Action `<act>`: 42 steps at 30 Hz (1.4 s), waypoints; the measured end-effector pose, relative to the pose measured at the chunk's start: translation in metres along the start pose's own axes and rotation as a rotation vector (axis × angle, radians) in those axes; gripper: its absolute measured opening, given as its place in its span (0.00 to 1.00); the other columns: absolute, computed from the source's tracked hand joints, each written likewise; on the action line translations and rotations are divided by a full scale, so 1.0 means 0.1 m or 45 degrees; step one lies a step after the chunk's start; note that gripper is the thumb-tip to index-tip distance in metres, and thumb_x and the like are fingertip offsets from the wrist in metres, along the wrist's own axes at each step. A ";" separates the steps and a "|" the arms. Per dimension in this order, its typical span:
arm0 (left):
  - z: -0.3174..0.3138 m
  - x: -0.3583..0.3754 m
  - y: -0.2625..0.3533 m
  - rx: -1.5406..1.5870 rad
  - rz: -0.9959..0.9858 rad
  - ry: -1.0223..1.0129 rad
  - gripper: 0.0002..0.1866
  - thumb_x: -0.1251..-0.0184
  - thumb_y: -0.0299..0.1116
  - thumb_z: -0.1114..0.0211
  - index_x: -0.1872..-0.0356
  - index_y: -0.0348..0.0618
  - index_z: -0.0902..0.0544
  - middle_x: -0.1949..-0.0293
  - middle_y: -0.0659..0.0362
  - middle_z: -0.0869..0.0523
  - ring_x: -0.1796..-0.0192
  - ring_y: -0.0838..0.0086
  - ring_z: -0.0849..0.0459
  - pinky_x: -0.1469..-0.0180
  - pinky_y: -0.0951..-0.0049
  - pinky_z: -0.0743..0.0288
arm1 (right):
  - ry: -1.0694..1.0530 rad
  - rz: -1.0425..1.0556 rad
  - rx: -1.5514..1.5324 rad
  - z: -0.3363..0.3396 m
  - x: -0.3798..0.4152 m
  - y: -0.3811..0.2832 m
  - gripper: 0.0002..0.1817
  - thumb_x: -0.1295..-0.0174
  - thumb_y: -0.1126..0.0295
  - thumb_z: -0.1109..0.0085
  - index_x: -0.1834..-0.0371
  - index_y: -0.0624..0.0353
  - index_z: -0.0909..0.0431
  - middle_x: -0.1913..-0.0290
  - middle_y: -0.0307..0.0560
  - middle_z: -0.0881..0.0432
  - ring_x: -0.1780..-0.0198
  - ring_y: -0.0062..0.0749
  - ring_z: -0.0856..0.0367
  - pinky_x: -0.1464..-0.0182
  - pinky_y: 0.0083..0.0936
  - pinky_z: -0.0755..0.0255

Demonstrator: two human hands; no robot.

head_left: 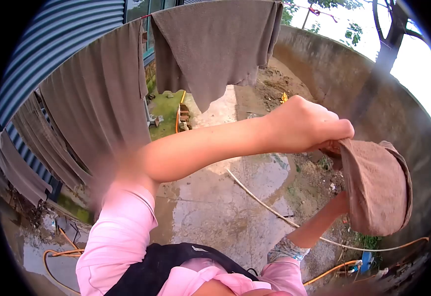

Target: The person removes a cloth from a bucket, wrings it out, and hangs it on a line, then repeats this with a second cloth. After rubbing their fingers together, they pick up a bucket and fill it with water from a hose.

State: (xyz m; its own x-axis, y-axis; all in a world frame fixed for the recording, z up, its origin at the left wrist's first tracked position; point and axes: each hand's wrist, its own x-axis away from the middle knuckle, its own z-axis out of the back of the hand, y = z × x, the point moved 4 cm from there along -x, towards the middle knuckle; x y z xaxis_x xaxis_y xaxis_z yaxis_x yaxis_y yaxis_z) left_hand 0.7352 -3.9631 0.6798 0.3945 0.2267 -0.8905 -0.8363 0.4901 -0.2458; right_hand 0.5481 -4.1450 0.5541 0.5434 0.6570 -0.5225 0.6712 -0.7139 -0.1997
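Note:
My left hand [319, 126] reaches across to the right with its fingers closed on the edge of a brown cloth [375, 190]. The cloth hangs bunched and folded from that grip, its lower end rounded. My right forearm [319, 224] comes up from below and passes behind the cloth. The cloth hides my right hand, so its fingers do not show. Straight ahead, a large grey-brown cloth [215, 44] drapes over a red line. To the left, another long cloth [97, 89] hangs in folds on the same line.
A corrugated metal wall [62, 39] stands behind the hanging cloths. On the right runs a concrete wall [343, 74], with a tree [393, 39] beyond it. A pale hose [260, 200] crosses the wet concrete ground [200, 217]; an orange hose [331, 270] lies lower right.

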 end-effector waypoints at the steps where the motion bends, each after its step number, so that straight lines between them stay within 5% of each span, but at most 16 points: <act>1: -0.10 -0.01 0.04 0.016 -0.075 -0.047 0.10 0.44 0.32 0.36 0.61 0.51 0.24 0.76 0.62 0.21 0.73 0.68 0.19 0.73 0.69 0.27 | -0.014 -0.018 0.061 -0.05 -0.04 0.10 0.28 0.34 0.61 0.50 0.34 0.57 0.44 0.34 0.54 0.39 0.36 0.44 0.38 0.34 0.44 0.42; 10: 0.14 -0.64 -1.03 0.055 0.353 0.063 0.08 0.35 0.34 0.44 0.60 0.42 0.24 0.71 0.47 0.19 0.66 0.51 0.19 0.64 0.61 0.26 | -0.291 0.266 0.145 -1.78 -1.21 1.24 0.43 0.38 0.46 0.50 0.29 0.63 0.54 0.29 0.61 0.51 0.28 0.45 0.53 0.29 0.37 0.56; 12: 0.43 -1.24 -1.82 -0.342 0.269 0.261 0.10 0.35 0.36 0.45 0.59 0.42 0.22 0.68 0.47 0.18 0.64 0.50 0.18 0.63 0.59 0.26 | -0.390 0.348 0.220 -2.64 -1.57 1.71 0.47 0.39 0.43 0.49 0.28 0.65 0.56 0.28 0.62 0.54 0.26 0.46 0.56 0.28 0.35 0.59; 14: 0.89 -1.74 -2.88 -0.887 0.556 0.186 0.16 0.36 0.42 0.44 0.50 0.50 0.23 0.62 0.53 0.15 0.61 0.59 0.15 0.58 0.62 0.23 | -0.514 0.377 0.381 -3.44 -1.77 2.27 0.51 0.40 0.39 0.49 0.27 0.66 0.59 0.26 0.63 0.56 0.25 0.46 0.59 0.27 0.34 0.62; 16: 1.18 -1.68 -3.65 -1.033 1.082 0.104 0.28 0.37 0.49 0.42 0.36 0.57 0.34 0.56 0.54 0.15 0.52 0.64 0.16 0.48 0.63 0.25 | -0.741 0.178 0.688 -3.88 -1.58 2.82 0.53 0.41 0.36 0.51 0.26 0.64 0.60 0.25 0.63 0.59 0.24 0.47 0.62 0.26 0.33 0.63; 19: 0.95 -0.87 -3.95 -1.430 0.907 -0.045 0.30 0.37 0.50 0.42 0.35 0.54 0.33 0.52 0.53 0.16 0.46 0.62 0.20 0.43 0.63 0.28 | -1.271 -0.089 0.756 -3.86 -0.78 3.30 0.51 0.42 0.33 0.54 0.25 0.58 0.58 0.25 0.63 0.60 0.23 0.48 0.64 0.26 0.35 0.64; 21: 0.91 -0.46 -3.94 -1.017 1.188 -0.274 0.28 0.37 0.49 0.42 0.36 0.55 0.31 0.49 0.53 0.18 0.42 0.61 0.23 0.40 0.60 0.31 | -1.494 -0.132 0.743 -3.67 -0.29 3.53 0.49 0.41 0.35 0.53 0.25 0.56 0.56 0.25 0.62 0.60 0.23 0.48 0.63 0.27 0.35 0.63; 22: 0.89 -0.38 -3.85 -1.067 1.154 -0.271 0.25 0.36 0.47 0.42 0.39 0.54 0.28 0.48 0.56 0.18 0.41 0.63 0.24 0.41 0.60 0.32 | -1.561 -0.065 0.728 -3.56 -0.08 3.54 0.47 0.39 0.39 0.51 0.26 0.56 0.55 0.25 0.61 0.60 0.23 0.47 0.61 0.27 0.34 0.61; 24: 0.83 -0.26 -3.10 -1.214 0.290 0.137 0.16 0.40 0.41 0.41 0.51 0.50 0.22 0.52 0.60 0.17 0.47 0.66 0.21 0.49 0.63 0.31 | -1.571 0.037 0.508 -3.33 0.28 3.45 0.37 0.34 0.51 0.49 0.29 0.61 0.47 0.26 0.59 0.50 0.25 0.44 0.53 0.28 0.32 0.55; 28: 0.61 0.77 -1.17 -0.757 0.145 0.019 0.12 0.48 0.42 0.36 0.70 0.49 0.26 0.67 0.64 0.23 0.59 0.70 0.23 0.60 0.69 0.32 | -1.431 -0.227 0.197 -2.67 1.06 2.82 0.28 0.31 0.60 0.52 0.33 0.64 0.40 0.28 0.53 0.44 0.32 0.39 0.39 0.34 0.31 0.40; 29: 0.60 1.15 -0.68 -0.768 0.124 -0.082 0.14 0.49 0.44 0.34 0.75 0.48 0.29 0.71 0.64 0.25 0.63 0.71 0.24 0.64 0.70 0.33 | -1.377 0.073 0.400 -2.45 1.25 2.42 0.25 0.30 0.63 0.53 0.34 0.63 0.38 0.28 0.51 0.45 0.33 0.40 0.37 0.34 0.31 0.40; 30: 0.51 1.68 -0.37 -0.906 0.270 -0.457 0.13 0.49 0.42 0.36 0.73 0.47 0.29 0.72 0.65 0.28 0.65 0.73 0.26 0.66 0.73 0.35 | -1.412 0.063 0.292 -2.11 1.44 2.26 0.22 0.30 0.68 0.55 0.35 0.64 0.37 0.28 0.51 0.45 0.33 0.40 0.36 0.35 0.32 0.38; 31: 0.57 2.21 -0.08 -0.841 0.439 -0.410 0.12 0.45 0.39 0.36 0.75 0.47 0.31 0.74 0.64 0.30 0.68 0.72 0.26 0.69 0.73 0.35 | -1.456 0.059 0.250 -1.73 1.67 2.18 0.20 0.29 0.70 0.57 0.37 0.68 0.36 0.29 0.50 0.43 0.35 0.39 0.35 0.37 0.31 0.36; 34: 1.03 3.88 0.97 -0.292 2.039 -0.157 0.11 0.39 0.37 0.37 0.70 0.45 0.30 0.75 0.60 0.24 0.71 0.68 0.23 0.70 0.69 0.30 | -1.797 -0.450 0.488 -0.56 2.60 1.99 0.18 0.30 0.72 0.56 0.39 0.66 0.34 0.33 0.53 0.36 0.37 0.38 0.32 0.42 0.28 0.33; 38: 1.66 4.51 2.65 -0.317 2.613 0.641 0.12 0.36 0.37 0.35 0.69 0.44 0.28 0.76 0.68 0.24 0.73 0.87 0.27 0.71 0.80 0.32 | -1.914 -1.601 0.413 0.80 4.13 1.22 0.12 0.34 0.78 0.53 0.47 0.67 0.30 0.51 0.51 0.21 0.61 0.27 0.21 0.54 0.23 0.27; 42: 2.16 4.64 3.56 -0.032 2.508 1.387 0.09 0.36 0.33 0.35 0.68 0.45 0.27 0.71 0.68 0.22 0.71 0.87 0.27 0.70 0.84 0.31 | -2.345 -1.993 -0.063 0.41 5.35 -0.71 0.11 0.33 0.76 0.51 0.49 0.66 0.28 0.51 0.50 0.20 0.58 0.28 0.20 0.53 0.22 0.27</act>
State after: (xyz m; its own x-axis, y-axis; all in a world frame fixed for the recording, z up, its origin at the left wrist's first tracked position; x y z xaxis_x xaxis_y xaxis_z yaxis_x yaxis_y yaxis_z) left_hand 0.7028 -3.5015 0.2621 -0.9589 -0.1437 0.2449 0.1946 0.2957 0.9353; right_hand 0.7704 -3.7531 0.2544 -0.9424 -0.3328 0.0335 -0.0015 -0.0958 -0.9954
